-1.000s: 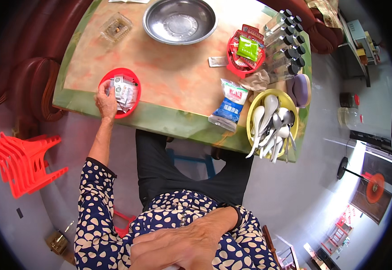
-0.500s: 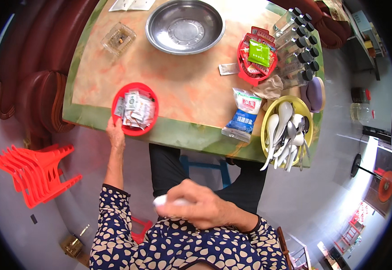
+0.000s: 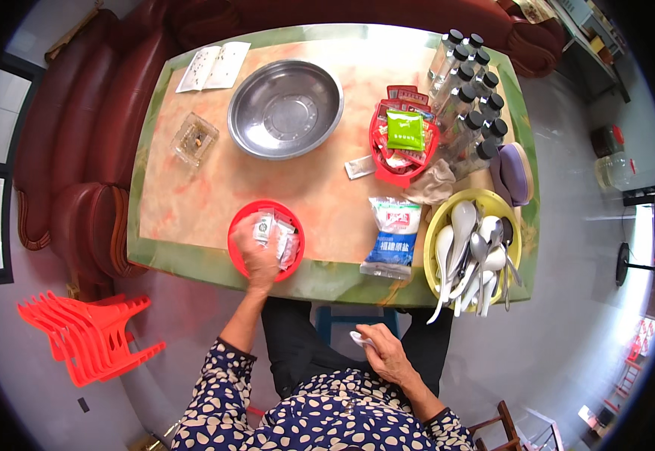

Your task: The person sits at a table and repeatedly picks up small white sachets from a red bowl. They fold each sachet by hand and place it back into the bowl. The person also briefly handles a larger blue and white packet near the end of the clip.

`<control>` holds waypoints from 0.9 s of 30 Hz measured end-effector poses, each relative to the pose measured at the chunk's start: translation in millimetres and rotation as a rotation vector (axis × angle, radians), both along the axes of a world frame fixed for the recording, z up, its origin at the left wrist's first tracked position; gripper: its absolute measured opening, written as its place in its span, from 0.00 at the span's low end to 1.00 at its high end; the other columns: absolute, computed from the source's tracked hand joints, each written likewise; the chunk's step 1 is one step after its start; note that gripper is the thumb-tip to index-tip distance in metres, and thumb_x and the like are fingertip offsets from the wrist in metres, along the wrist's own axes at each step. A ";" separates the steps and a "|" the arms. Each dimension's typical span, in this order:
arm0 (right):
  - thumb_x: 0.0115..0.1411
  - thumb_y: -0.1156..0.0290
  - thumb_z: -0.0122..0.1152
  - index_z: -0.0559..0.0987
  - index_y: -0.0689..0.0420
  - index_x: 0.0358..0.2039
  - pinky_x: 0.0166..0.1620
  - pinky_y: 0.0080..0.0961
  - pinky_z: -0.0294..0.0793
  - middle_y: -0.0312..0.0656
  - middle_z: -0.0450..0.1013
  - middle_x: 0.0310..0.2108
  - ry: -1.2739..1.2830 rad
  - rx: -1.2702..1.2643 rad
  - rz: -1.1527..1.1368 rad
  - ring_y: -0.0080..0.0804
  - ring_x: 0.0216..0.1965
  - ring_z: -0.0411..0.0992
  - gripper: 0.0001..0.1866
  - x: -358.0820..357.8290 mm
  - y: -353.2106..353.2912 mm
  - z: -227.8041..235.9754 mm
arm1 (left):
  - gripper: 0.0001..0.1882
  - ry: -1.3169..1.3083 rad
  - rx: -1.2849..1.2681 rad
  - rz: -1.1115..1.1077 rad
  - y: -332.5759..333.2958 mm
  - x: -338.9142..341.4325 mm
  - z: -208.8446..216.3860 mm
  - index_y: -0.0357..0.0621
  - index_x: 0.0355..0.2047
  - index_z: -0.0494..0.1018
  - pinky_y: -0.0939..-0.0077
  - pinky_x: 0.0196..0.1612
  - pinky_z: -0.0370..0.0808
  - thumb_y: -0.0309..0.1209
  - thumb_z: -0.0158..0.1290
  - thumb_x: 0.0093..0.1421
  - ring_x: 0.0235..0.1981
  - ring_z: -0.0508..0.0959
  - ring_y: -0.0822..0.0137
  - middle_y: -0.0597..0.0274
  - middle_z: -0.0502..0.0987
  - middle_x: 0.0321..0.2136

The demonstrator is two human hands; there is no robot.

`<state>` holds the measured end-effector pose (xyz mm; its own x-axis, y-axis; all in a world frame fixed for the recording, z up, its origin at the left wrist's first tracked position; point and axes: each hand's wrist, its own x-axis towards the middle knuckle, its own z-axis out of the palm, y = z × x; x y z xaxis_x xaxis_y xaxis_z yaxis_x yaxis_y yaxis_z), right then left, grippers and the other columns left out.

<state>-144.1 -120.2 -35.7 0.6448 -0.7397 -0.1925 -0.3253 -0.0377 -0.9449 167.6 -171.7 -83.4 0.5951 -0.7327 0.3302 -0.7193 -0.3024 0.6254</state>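
My left hand (image 3: pixel 257 252) reaches over the left side of a red plastic bowl (image 3: pixel 299 259) at the table's near edge. Its fingers are blurred among the small white sachets (image 3: pixel 286 234) in the bowl, so what they grip, if anything, is hidden. Above my lap, my right hand (image 3: pixel 389 357) is closed around a small white object (image 3: pixel 361 340), mostly covered by the fingers; its kind does not show.
To the right lie a blue-and-white packet (image 3: pixel 393 244) and a yellow basin (image 3: pixel 434 225) full of spoons. Beyond stand a red basket (image 3: pixel 393 179) of packets and several black-capped bottles (image 3: pixel 462 105). A steel basin (image 3: pixel 286 113), glass ashtray (image 3: pixel 194 140) and open booklet (image 3: pixel 214 66) occupy the far left.
The red bowl has shifted right along the table edge. My left hand has gone from its rim to over the sachets inside. My right hand has moved right with the white object. The view has shifted.
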 end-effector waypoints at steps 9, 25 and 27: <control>0.53 0.85 0.53 0.73 0.64 0.46 0.43 0.32 0.72 0.50 0.71 0.37 0.045 -0.033 -0.046 0.45 0.39 0.71 0.18 -16.4 -11.9 -13.2 | 0.22 -0.012 0.160 -0.237 -171.6 -68.4 -74.9 0.43 0.44 0.73 0.59 0.49 0.66 0.32 0.64 0.48 0.44 0.68 0.53 0.56 0.70 0.40; 0.57 0.74 0.56 0.76 0.63 0.45 0.45 0.22 0.70 0.41 0.71 0.39 -0.121 0.597 -0.307 0.28 0.41 0.71 0.15 -27.0 0.2 -27.5 | 0.18 1.129 0.154 -0.211 -74.7 -57.8 -53.6 0.37 0.47 0.68 0.74 0.34 0.78 0.27 0.57 0.57 0.35 0.80 0.66 0.56 0.79 0.37; 0.58 0.76 0.55 0.75 0.64 0.46 0.44 0.20 0.70 0.40 0.71 0.39 -0.204 0.579 -0.369 0.26 0.41 0.71 0.14 -23.6 -9.8 -19.2 | 0.16 1.373 0.100 -0.190 -36.9 -72.1 -25.7 0.38 0.48 0.69 0.74 0.33 0.80 0.27 0.55 0.60 0.37 0.80 0.66 0.55 0.78 0.41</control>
